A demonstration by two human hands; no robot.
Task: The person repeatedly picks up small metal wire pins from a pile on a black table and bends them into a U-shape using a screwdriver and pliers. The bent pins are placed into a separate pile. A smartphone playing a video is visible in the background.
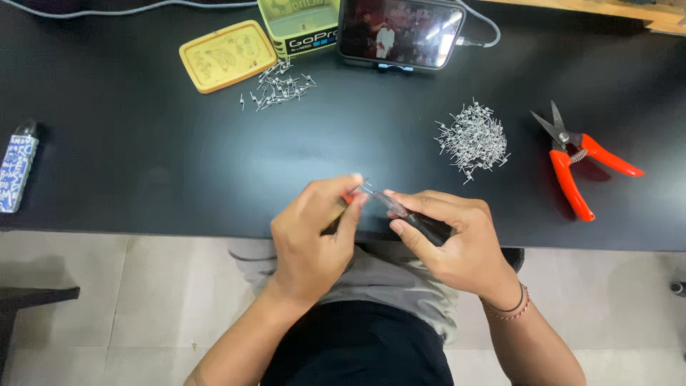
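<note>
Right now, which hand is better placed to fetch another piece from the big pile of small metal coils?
Probably right: the right hand sits on the same side as the big pile of small metal coils; the left hand sits further away.

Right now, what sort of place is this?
Probably a small hobby or home workbench: a black tabletop with two heaps of small metal wire pieces, orange-handled snips and a propped phone. Both hands work a thin tool on one piece.

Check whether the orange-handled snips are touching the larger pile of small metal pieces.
Apart. The head view shows bare black table between the orange-handled snips and the larger pile of small metal pieces.
</note>
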